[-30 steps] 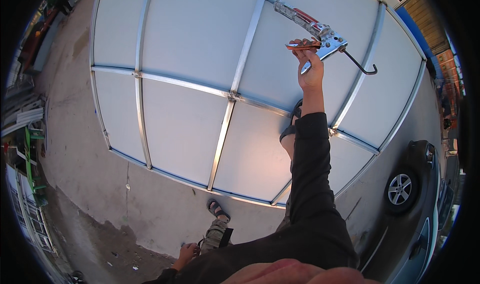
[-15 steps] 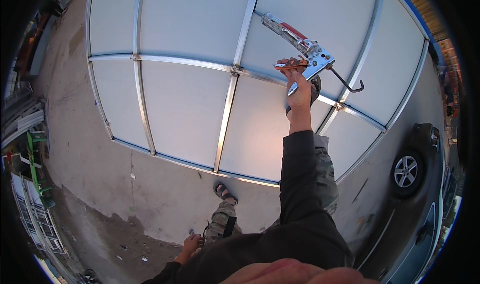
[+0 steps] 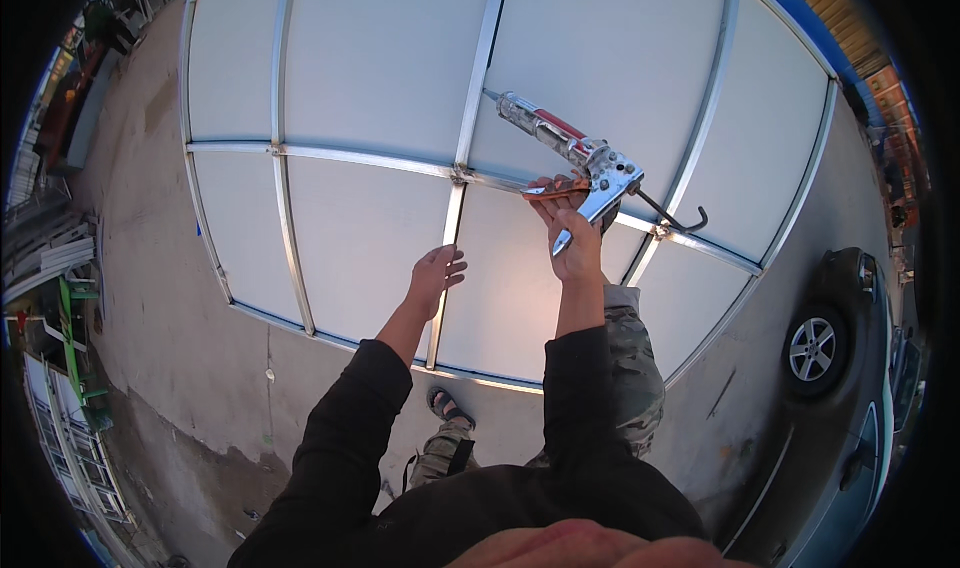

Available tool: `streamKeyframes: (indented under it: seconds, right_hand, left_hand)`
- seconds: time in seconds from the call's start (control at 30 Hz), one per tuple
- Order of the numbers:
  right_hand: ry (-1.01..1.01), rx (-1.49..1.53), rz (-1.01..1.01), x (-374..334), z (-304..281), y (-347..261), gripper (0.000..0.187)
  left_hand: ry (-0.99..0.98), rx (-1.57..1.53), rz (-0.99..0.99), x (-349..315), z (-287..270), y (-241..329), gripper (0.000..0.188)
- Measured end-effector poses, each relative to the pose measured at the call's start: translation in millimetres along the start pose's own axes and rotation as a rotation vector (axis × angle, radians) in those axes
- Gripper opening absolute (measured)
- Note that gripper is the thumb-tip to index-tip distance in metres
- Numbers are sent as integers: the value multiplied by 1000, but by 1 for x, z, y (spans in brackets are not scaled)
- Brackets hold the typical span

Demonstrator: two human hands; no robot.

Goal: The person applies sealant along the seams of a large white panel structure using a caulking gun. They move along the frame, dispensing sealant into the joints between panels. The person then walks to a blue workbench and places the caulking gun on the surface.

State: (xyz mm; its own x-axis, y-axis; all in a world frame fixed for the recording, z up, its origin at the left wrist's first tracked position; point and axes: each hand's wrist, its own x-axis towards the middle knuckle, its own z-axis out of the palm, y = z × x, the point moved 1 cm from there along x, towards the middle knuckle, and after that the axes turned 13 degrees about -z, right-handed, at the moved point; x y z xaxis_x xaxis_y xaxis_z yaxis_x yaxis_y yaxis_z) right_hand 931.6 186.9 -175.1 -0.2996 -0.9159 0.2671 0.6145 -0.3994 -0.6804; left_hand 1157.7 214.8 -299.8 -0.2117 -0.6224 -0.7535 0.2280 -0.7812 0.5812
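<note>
In my right hand (image 3: 577, 243) is a caulking gun (image 3: 612, 180), gripped by its silver handle. An orange lever-like piece with a pale tip juts out beside the fingers. The barrel holds a red and grey cartridge and points up-left, its nozzle meeting or hovering by the long metal bar (image 3: 470, 118) of a framed white panel (image 3: 370, 238). Behind the gun, a bent rod hooks out to the right. My left hand (image 3: 437, 273) is raised over the panel's lower bar, fingers apart, holding nothing. Whether its fingertips touch that bar I cannot tell.
Metal bars cross the large panel in a grid, joined at rough spots. A dark car (image 3: 815, 398) is parked on the right. At the left edge lie stacked pale lengths (image 3: 55, 258) and a green frame (image 3: 75, 353). My sandalled left foot (image 3: 448, 406) stands on concrete by the panel's near edge.
My left hand has come up from beside my leg to over the panel. The right hand and caulking gun have shifted left and slightly nearer; the nozzle has moved down-left to the bar.
</note>
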Motion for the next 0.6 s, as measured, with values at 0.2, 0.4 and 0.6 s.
streamKeyframes:
  seconds: [0.2,0.4,0.6]
  right_hand:
    - [-14,97,-22,-22,5,-39,65]
    - [15,56,22,-12,-8,-48,78]
    - [138,231,9,-4,-21,-40,77]
  left_hand:
    - [-235,-405,63,59,145,191,71]
    - [-491,-622,153,78,197,257,39]
    - [-550,-581,170,92,207,260,30]
